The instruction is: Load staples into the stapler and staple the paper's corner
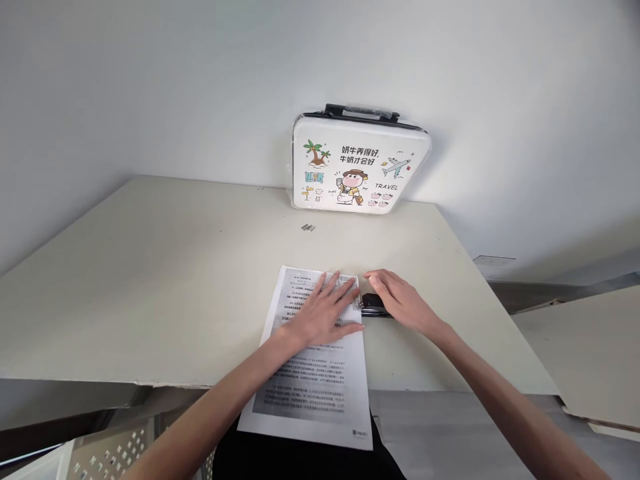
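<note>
Printed paper point(305, 373) lies at the front of the table, its lower end reaching past the edge. My left hand point(323, 313) rests flat on the upper part of the sheet with fingers spread. At the paper's right edge is a black stapler point(373, 303), lying sideways with its front end at the sheet. My right hand point(403, 300) is closed over the stapler's back part and hides much of it. Whether the paper sits inside the stapler's jaws is hard to make out.
A few strips of staples point(308, 228) lie farther back on the pale table point(200, 267). Behind them a white cartoon-printed case point(360, 167) with a black handle leans against the wall. A perforated plastic basket point(113, 453) is below the table at the left.
</note>
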`<state>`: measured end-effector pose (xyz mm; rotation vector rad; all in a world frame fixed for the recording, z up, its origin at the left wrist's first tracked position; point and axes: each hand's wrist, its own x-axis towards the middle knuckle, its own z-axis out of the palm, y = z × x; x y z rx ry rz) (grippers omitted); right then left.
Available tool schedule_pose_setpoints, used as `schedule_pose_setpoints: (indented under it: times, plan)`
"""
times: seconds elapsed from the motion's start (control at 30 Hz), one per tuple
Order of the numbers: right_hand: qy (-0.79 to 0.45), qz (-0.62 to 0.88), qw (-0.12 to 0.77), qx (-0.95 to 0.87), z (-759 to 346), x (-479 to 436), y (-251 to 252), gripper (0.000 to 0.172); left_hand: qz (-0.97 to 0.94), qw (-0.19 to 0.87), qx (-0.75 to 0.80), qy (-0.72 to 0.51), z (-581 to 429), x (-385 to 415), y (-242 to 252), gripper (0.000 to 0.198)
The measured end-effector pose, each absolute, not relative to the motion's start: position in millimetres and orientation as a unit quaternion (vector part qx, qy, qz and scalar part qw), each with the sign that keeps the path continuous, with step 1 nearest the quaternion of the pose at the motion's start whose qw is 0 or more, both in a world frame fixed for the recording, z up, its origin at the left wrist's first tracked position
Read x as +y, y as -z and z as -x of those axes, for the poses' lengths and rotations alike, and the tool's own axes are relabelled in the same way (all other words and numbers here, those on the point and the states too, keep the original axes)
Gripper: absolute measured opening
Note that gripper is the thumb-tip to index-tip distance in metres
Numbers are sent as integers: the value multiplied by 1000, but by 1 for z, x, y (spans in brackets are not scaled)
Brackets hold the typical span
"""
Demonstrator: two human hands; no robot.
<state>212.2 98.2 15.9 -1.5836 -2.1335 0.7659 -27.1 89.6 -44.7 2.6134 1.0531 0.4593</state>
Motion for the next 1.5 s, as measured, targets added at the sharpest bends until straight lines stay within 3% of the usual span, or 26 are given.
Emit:
schedule_pose_setpoints:
  times: [1.5]
  plan:
    - [-154, 536, 67, -827, -193, 103, -7, 47, -896, 129, 383, -187, 8, 82, 53, 84]
